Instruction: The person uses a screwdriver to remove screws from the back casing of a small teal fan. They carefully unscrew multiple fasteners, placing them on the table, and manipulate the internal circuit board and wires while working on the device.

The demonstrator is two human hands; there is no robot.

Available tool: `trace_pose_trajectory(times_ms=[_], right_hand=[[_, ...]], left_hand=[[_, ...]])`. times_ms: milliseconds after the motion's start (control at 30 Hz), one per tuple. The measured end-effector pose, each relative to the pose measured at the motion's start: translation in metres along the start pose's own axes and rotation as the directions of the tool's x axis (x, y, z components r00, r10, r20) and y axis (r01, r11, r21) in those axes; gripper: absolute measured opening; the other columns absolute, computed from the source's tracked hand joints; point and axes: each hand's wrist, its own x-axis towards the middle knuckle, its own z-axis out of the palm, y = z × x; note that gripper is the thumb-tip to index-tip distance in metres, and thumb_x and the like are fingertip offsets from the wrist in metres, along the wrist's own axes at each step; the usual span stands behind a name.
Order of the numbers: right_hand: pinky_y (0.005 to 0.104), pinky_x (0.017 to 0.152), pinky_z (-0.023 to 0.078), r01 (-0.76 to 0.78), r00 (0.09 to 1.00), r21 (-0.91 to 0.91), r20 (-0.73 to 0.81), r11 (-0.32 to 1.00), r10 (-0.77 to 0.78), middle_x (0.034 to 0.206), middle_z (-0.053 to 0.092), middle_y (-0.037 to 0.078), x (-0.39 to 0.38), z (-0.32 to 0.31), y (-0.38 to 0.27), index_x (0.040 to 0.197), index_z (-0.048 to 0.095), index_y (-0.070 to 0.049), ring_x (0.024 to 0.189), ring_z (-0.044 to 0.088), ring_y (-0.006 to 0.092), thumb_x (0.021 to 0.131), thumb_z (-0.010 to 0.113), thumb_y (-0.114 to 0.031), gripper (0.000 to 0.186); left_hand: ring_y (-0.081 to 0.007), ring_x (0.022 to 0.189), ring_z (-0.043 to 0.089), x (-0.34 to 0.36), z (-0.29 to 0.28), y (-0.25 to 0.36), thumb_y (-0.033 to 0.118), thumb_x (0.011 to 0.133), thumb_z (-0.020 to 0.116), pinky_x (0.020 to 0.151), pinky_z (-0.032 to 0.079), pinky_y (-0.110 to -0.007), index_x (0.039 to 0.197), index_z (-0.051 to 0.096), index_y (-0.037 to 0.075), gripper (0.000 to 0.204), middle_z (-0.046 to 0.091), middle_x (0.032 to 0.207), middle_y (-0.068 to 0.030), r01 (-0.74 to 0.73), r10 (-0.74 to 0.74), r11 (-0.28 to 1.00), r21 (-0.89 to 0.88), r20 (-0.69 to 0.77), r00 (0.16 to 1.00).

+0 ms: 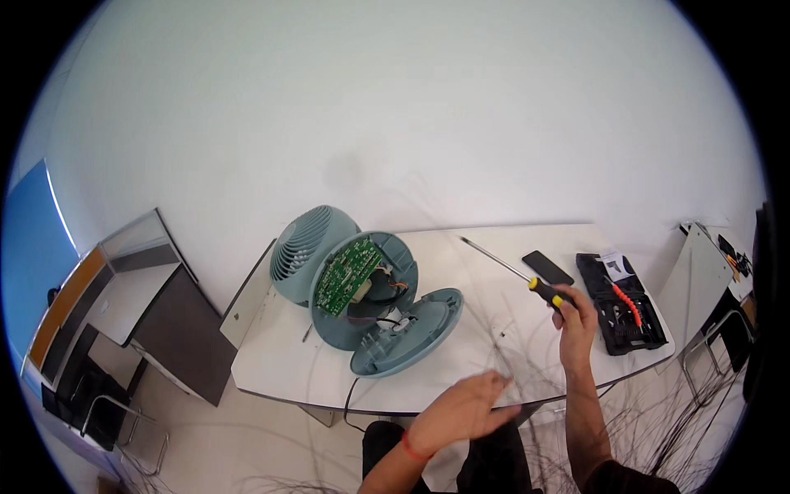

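Screwdriver, gripped in right hand, shaft pointing to ten o'clock. Left hand, blurred, apparently empty; nearer to opened teal fan, which lies at its eleven o'clock, green circuit board exposed, on white surface.

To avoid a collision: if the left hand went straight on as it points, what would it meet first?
The left hand would probably meet the right hand near its wrist, though depth is unclear.
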Motion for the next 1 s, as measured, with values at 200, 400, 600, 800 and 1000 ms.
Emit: trace_pose_trajectory(times_ms=[200, 400, 600, 800, 1000], right_hand=[[0.0233, 0.066, 0.043, 0.506, 0.856, -0.182, 0.226, 0.843, -0.465, 0.089, 0.063, 0.009, 0.049, 0.067, -0.044, 0.110, 0.070, 0.004, 0.075, 0.055, 0.0130, 0.083, 0.065, -0.004, 0.029], [0.0278, 0.060, 0.049, 0.780, 0.624, -0.199, 0.314, 0.594, -0.715, 0.087, 0.066, 0.014, 0.067, 0.101, -0.022, 0.103, 0.073, 0.005, 0.068, 0.060, 0.0216, 0.066, 0.067, -0.003, 0.039], [0.0265, 0.051, 0.045, 0.810, 0.585, -0.259, 0.398, 0.526, -0.706, 0.081, 0.064, 0.012, 0.046, 0.120, -0.018, 0.101, 0.074, 0.003, 0.058, 0.056, 0.0200, 0.062, 0.069, -0.006, 0.041], [0.0264, 0.051, 0.045, 0.764, 0.645, -0.349, 0.429, 0.543, -0.632, 0.082, 0.065, 0.012, 0.038, 0.117, -0.015, 0.102, 0.073, 0.002, 0.057, 0.057, 0.0189, 0.063, 0.071, -0.008, 0.040], [0.0277, 0.054, 0.048, 0.738, 0.672, -0.372, 0.476, 0.563, -0.567, 0.084, 0.066, 0.012, 0.032, 0.120, -0.014, 0.103, 0.072, 0.002, 0.060, 0.060, 0.0206, 0.063, 0.071, -0.007, 0.041]], left_hand=[[-0.0325, 0.111, 0.064, -0.071, -0.143, 0.017, 0.021, 0.092, 0.070, 0.094, 0.052, -0.037, 0.123, 0.063, -0.004, 0.040, 0.065, 0.121, -0.0203, 0.073, -0.015, 0.966, -0.247, 0.227, 0.974], [-0.0285, 0.112, 0.065, -0.036, -0.229, -0.073, 0.005, 0.079, 0.074, 0.099, 0.049, -0.039, 0.120, 0.066, -0.001, 0.042, 0.070, 0.114, -0.0165, 0.091, 0.141, 0.950, 0.299, -0.671, 0.728], [-0.0277, 0.112, 0.066, -0.032, -0.266, -0.097, 0.009, 0.082, 0.071, 0.101, 0.048, -0.038, 0.124, 0.065, -0.002, 0.044, 0.071, 0.116, -0.0160, 0.503, -0.417, 0.861, 0.072, -0.466, 0.781], [-0.0239, 0.095, 0.069, -0.015, -0.255, -0.094, 0.008, 0.079, 0.072, 0.091, 0.053, -0.038, 0.123, 0.065, -0.004, 0.046, 0.073, 0.112, -0.0144, 0.618, -0.579, 0.786, -0.020, -0.375, 0.724], [-0.0212, 0.079, 0.066, -0.002, -0.255, -0.105, 0.004, 0.075, 0.073, 0.076, 0.052, -0.034, 0.112, 0.067, -0.005, 0.039, 0.074, 0.101, -0.0150, 0.636, -0.575, 0.768, 0.069, -0.361, 0.734]])
